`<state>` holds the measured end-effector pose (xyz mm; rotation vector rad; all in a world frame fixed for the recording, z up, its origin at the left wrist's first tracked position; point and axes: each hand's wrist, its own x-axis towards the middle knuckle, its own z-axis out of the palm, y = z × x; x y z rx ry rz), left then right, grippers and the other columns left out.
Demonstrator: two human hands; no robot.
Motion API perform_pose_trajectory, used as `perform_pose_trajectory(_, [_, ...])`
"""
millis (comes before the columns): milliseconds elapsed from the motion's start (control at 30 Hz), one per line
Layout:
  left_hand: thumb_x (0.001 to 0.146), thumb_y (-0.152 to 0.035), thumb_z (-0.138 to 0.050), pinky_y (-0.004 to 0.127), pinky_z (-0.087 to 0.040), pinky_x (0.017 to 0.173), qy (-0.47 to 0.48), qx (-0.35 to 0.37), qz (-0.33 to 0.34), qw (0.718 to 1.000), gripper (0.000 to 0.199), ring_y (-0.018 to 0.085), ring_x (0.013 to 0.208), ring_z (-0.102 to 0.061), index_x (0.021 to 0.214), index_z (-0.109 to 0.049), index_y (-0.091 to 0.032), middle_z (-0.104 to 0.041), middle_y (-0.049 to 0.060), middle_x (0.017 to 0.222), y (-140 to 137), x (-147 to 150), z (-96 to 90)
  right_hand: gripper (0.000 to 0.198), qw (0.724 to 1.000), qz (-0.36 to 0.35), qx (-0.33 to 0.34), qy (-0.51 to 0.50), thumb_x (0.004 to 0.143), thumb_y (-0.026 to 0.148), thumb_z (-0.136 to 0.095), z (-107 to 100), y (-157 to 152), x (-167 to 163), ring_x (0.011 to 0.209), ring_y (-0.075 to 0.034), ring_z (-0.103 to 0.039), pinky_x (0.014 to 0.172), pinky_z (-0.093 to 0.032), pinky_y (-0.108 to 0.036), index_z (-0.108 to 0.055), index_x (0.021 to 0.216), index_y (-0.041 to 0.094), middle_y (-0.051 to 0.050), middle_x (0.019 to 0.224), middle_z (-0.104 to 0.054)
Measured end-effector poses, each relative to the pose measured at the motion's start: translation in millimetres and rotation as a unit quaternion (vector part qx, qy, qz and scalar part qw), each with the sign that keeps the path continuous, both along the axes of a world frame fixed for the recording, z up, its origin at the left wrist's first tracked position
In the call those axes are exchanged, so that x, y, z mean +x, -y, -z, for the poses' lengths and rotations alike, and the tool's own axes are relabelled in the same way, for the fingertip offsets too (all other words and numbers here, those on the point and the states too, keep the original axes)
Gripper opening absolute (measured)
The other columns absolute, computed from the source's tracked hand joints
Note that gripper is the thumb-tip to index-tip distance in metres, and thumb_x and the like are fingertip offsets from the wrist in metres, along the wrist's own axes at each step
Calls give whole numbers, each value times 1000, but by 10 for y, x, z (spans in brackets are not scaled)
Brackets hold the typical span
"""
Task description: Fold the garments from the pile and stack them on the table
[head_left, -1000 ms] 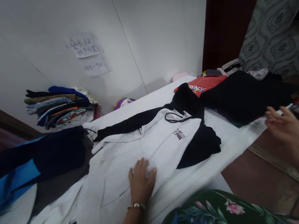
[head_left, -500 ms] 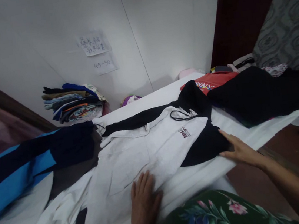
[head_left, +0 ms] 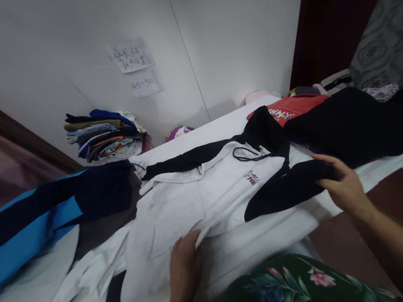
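Observation:
A white hoodie (head_left: 211, 195) with black sleeves and a black hood lies front up on the white-covered table, its hood toward the right. My left hand (head_left: 185, 260) grips the near side edge of the white body and lifts it slightly. In my right hand (head_left: 343, 185) is the end of the near black sleeve (head_left: 293, 185), stretched out to the right. The far black sleeve (head_left: 191, 158) lies folded along the far side of the body. A black drawstring (head_left: 242, 155) loops at the neck.
Left of the hoodie lie a blue and navy garment (head_left: 59, 212) and other white and grey clothes. A folded clothes stack (head_left: 104, 135) stands by the wall. Black clothing (head_left: 360, 127) and a red garment (head_left: 293, 107) lie to the right. Paper notes (head_left: 134, 57) hang above.
My right hand has pulled the near sleeve out to the right, straightening it. My left hand has gone from lying flat on the hoodie to gripping and raising its near edge.

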<state>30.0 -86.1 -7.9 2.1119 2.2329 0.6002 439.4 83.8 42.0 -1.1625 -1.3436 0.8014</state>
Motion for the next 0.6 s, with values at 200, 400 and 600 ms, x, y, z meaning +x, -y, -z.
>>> perform_pose_trajectory(200, [87, -30, -45, 35, -51, 86, 111, -70, -7, 991, 36, 22, 100, -67, 115, -66, -27, -72, 1, 110, -68, 25, -344, 52, 968, 84, 237, 5, 64, 22, -75, -687, 39, -252, 104, -25, -60, 94, -47, -44, -66, 114, 33, -1, 106, -65])
perform_pose_trajectory(400, [88, -49, -45, 30, -49, 73, 130, -170, -99, 972, 40, 23, 87, -68, 107, -69, -23, -74, 4, 93, -217, -35, -601, 50, 944, -20, 329, -6, 72, 23, -72, -1174, -366, -982, 114, -26, -57, 101, -45, -46, -61, 120, 31, -1, 116, -63])
perform_pose_trajectory(600, [88, -44, -45, 30, -45, 65, 24, -177, -192, 965, 40, 24, 82, -67, 113, -66, -21, -74, 5, 87, -427, -230, -679, 77, 947, -288, 139, 36, 73, 42, -74, -1107, -1244, -1491, 124, -25, -52, 104, -42, -46, -41, 142, 30, -6, 131, -58])
